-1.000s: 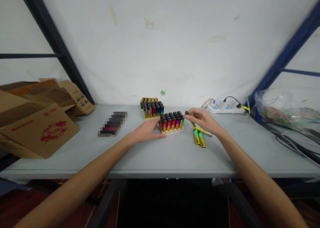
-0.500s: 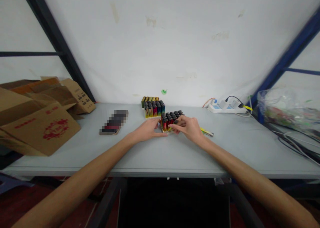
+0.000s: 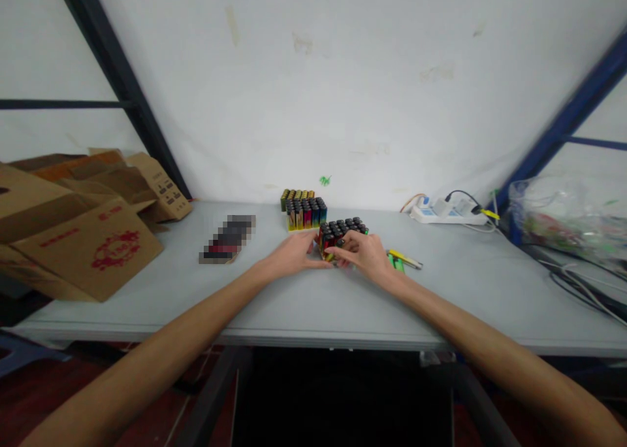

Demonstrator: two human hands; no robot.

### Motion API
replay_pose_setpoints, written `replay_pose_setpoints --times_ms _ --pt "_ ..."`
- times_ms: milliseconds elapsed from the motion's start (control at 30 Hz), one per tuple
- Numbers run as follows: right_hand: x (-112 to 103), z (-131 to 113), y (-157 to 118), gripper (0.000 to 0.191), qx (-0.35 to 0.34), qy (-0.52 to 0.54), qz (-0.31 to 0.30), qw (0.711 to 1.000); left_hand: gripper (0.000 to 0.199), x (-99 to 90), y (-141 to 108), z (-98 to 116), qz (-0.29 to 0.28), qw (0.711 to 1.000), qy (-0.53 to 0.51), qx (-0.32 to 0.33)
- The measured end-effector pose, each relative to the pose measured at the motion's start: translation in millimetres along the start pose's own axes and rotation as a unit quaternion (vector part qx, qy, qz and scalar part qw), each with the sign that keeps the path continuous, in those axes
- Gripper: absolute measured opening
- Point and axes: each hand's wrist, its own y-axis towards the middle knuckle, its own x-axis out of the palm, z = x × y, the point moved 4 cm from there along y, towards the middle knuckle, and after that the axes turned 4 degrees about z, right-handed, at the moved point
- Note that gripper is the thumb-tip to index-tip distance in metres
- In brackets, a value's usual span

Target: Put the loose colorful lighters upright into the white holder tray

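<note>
A block of small upright cylinders [image 3: 345,226], battery-like, with black tops and red or green bodies, stands on the table in front of me. My left hand [image 3: 294,253] steadies its left front corner, the thumb stretched along the front and the fingers at the left side. At the front of the block my right hand [image 3: 361,253] pinches one small cylinder, its body mostly hidden by the fingers. Close behind stands a second block of cylinders [image 3: 306,215] with black tops and multicoloured bodies. Farther back is a block with yellowish tops [image 3: 289,197].
Right of my right hand lie a yellow cutter knife [image 3: 405,259] and some green pieces [image 3: 396,263]. Cardboard boxes [image 3: 117,251] stand at the left, near a pixelated dark object [image 3: 228,239]. A power strip [image 3: 448,213], cables and plastic bags [image 3: 553,212] lie at the right.
My right hand has tipped the pinched cylinder down against the front of the block. The left hand keeps its place. The whole view has shifted slightly.
</note>
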Motion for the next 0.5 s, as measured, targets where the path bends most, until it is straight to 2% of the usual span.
replay_pose_setpoints --times_ms 367,500 --pt "18.2 3.5 5.7 0.033 -0.021 -0.149 -0.031 0.988 0.055 -0.2 0.8 3.0 0.005 0.999 -0.032 0.002" --pt "11.1 0.0 5.4 0.041 -0.043 -0.209 -0.059 0.975 0.055 -1.5 0.3 3.3 0.002 1.000 -0.017 -0.001"
